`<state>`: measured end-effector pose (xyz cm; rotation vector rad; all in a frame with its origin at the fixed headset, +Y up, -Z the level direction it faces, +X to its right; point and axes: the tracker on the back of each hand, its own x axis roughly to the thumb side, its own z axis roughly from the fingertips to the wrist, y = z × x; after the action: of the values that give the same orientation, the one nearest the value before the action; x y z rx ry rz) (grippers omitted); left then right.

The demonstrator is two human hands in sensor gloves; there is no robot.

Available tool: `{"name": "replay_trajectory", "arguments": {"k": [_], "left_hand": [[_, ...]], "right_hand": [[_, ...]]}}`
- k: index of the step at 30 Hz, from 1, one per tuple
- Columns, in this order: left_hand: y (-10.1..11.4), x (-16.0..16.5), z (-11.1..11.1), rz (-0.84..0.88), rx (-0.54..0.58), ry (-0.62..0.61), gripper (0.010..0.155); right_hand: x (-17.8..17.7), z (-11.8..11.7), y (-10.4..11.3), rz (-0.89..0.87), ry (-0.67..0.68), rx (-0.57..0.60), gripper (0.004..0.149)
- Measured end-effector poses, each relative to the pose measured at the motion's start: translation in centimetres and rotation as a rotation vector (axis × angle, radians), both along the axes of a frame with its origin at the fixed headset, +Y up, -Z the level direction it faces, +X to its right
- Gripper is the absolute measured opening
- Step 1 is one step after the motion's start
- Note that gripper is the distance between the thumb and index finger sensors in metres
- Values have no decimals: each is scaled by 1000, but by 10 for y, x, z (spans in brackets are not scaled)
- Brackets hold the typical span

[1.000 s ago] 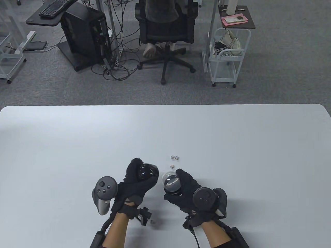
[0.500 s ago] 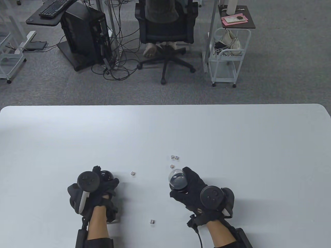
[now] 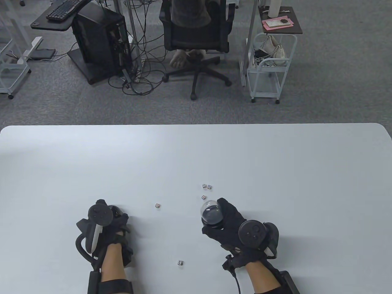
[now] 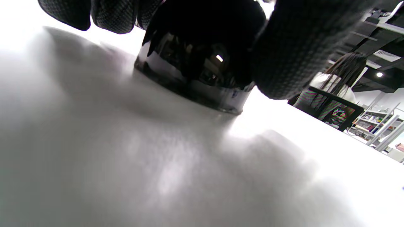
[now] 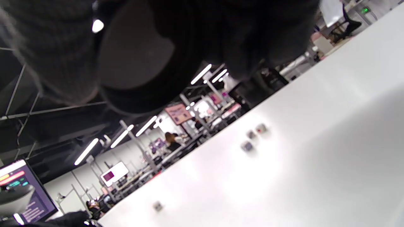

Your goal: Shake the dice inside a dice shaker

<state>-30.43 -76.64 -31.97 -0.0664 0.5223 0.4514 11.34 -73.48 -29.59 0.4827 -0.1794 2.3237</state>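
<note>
The dice shaker is in two parts. My left hand [image 3: 114,216] grips the black glossy part [image 3: 118,210], which stands on the table at the left; the left wrist view shows its rim on the surface [image 4: 195,85]. My right hand [image 3: 222,218] grips the clear-domed part [image 3: 209,212], held just above the table. Several small white dice lie loose: two together [image 3: 206,186], one [image 3: 203,197] just beyond the dome, one [image 3: 157,205] between my hands, one [image 3: 180,262] near the front edge. Three of the dice [image 5: 252,137] show blurred in the right wrist view.
The white table [image 3: 275,159] runs wide beyond and to both sides of my hands. Past its far edge are an office chair [image 3: 196,33], a computer tower [image 3: 98,39] and a white cart [image 3: 269,67] on the floor.
My left hand has carried the black part from the middle to the left and set it down on the table. A die between my hands is now uncovered. My right hand has barely moved.
</note>
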Motion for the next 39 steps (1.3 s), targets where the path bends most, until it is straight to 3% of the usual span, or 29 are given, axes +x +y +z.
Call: {"name": "replay_trajectory", "arguments": {"k": [4,7,13,18,23,39], "left_hand": [[19,13,0,-43,106,-77,92],[39,36,1,-50,232,-221,88],[53,89,7,253,417,-557,84],[47,124,8,380,377,-775,86],[39,148,9,517,331,-876,89],[26,171,8,533,217,-962,87]], "right_hand": [[0,0,1,0,0,-2,95],[-1,1,1,23,0,5,95],[-5,0,-2,72,16,-6,95],[-13,0,-5,119,40,-10,95],[-22,3,-6,173,77,8,95],[-37,7,-9,249,144,35,95]]}}
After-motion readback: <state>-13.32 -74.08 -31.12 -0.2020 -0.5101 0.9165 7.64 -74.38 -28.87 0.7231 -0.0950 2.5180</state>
